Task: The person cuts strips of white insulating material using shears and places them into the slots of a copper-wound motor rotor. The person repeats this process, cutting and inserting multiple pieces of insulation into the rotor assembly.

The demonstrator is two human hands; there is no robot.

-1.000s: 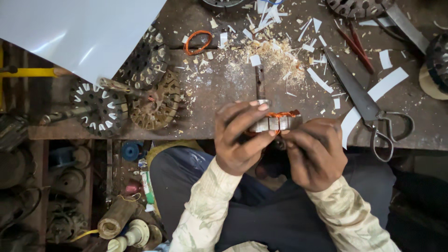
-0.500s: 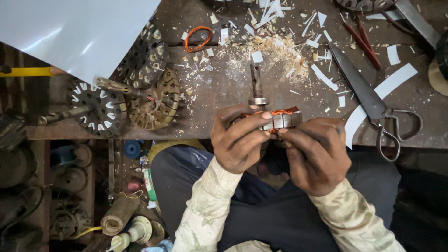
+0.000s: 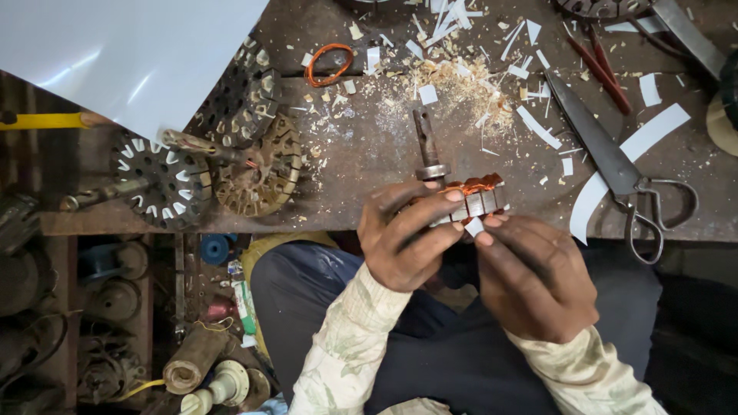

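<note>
Gripping a copper-wound motor armature [image 3: 469, 201] at frame centre in the left hand [image 3: 403, 238], shaft pointing up, while pinching a small white paper slip [image 3: 474, 227] against its slots with the right hand [image 3: 534, 280], above a scrap-littered workbench [image 3: 369, 146] with large shears [image 3: 615, 165] lying at right.

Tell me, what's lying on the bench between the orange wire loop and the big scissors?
In the head view, pale shavings and white paper scraps litter the stretch between the orange wire loop and the scissors.
</note>
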